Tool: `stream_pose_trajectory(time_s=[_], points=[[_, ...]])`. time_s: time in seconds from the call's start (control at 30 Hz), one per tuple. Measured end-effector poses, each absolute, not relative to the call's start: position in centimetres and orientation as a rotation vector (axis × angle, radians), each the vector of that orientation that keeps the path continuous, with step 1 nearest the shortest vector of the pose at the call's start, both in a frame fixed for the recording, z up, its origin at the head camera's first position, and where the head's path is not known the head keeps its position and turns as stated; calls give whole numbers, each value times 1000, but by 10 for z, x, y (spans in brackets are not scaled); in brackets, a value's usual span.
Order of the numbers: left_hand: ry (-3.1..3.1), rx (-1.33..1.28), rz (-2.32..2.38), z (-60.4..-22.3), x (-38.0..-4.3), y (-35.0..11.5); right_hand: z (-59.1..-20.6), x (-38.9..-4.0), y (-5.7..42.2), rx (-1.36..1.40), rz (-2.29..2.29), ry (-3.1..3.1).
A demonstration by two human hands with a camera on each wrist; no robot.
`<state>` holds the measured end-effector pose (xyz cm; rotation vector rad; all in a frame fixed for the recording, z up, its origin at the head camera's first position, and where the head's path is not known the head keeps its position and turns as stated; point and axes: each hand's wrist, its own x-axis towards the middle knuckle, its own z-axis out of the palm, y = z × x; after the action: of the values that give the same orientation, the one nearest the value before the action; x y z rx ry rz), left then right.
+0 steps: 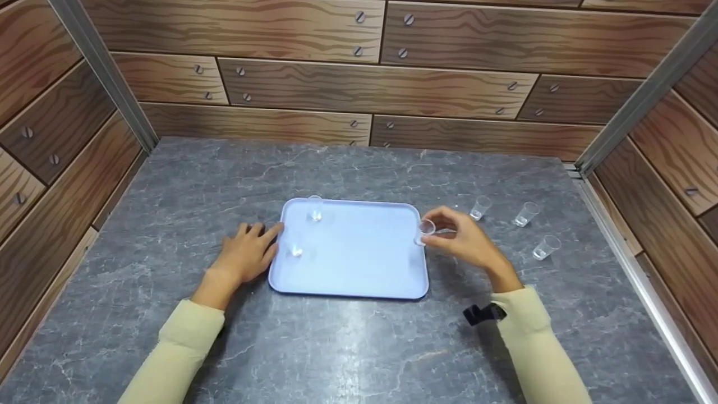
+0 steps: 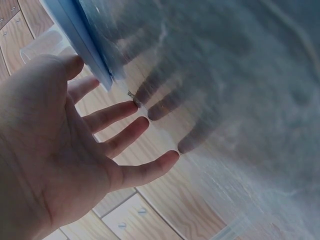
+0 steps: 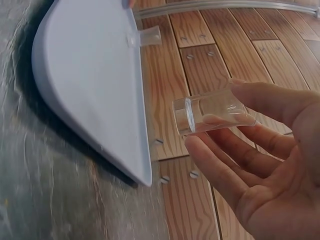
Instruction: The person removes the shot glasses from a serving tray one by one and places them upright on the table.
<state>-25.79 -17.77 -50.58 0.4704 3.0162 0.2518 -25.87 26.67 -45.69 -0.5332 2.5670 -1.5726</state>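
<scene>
A light blue tray (image 1: 359, 252) lies on the grey marbled table. My left hand (image 1: 244, 255) rests at its left edge, thumb and index fingertip right by the rim, the other fingers spread on the table. My right hand (image 1: 463, 238) pinches a small clear shot glass (image 3: 212, 112) between thumb and fingers, holding it over the tray's right edge. The right wrist view shows its thick base pointing toward the tray. Two more shot glasses stand on the tray's left part, one at the back (image 1: 316, 210) and one nearer the front (image 1: 295, 251).
Right of the tray, three clear shot glasses stand on the table: one behind my right hand (image 1: 481, 208), one farther right (image 1: 527, 215) and one nearer me (image 1: 546, 247). Wood-patterned walls (image 1: 308, 84) enclose the table at the back and sides, with metal posts at the corners.
</scene>
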Motion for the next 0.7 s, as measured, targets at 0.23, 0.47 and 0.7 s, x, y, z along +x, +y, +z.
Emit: stream_pose_trajectory(time_s=[0.23, 0.47, 0.7], points=[[3017, 472, 264, -506, -259, -178, -456, -253, 283, -535, -1568, 2604], [3017, 461, 278, -507, -258, -179, -454, -252, 295, -506, -1534, 2632], [3023, 471, 270, -506, -260, -178, -450, -247, 304, -510, -1530, 2633]])
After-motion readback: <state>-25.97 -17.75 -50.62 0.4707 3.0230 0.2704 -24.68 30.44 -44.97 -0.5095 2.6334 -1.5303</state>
